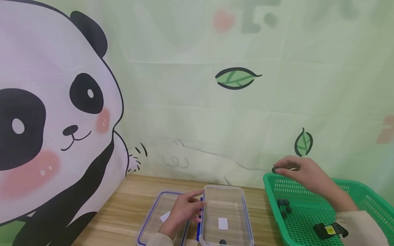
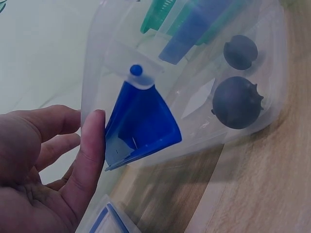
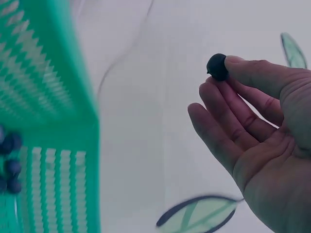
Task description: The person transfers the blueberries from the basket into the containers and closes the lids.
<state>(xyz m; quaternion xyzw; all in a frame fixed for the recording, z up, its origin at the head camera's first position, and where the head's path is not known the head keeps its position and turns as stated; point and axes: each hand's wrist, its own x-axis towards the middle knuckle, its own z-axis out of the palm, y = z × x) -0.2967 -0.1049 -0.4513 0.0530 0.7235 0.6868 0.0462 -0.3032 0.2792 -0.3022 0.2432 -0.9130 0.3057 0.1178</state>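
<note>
Pinching a single blueberry [image 1: 274, 169] between thumb and fingertip, the right hand [image 1: 303, 171] is above the far left corner of the green basket [image 1: 311, 212]. Its grip is narrow, just the width of the berry, and in the right wrist view the other fingers fan out loosely below. Inside the basket, a small cluster of loose berries [image 1: 283, 214] lies on the mesh floor near the left wall.

Left of the basket, on the bench [image 1: 261, 218], stands a clear plastic box [image 1: 221, 206] without its lid, long sides running from near to far. The left hand [image 1: 184, 210] is at the box's left long edge, fingers slightly bent and touching the wall toward the far left corner; how firmly they press, I cannot tell. Right beside those fingers a blue latch [image 2: 146, 116] hangs from the box's outer side. On the box floor are a white label [image 1: 223, 223] and, toward the near edge, dark berries [image 2: 238, 102]; the left wrist view shows two.

Further left lies the clear lid [image 1: 157, 222] with a blue seal, partly covered by the left hand and also bearing a white label. Behind the bench's far edge hangs a pale green backdrop [image 1: 184, 85] printed with a large panda [image 1: 58, 78] and green leaves [image 1: 236, 79].
</note>
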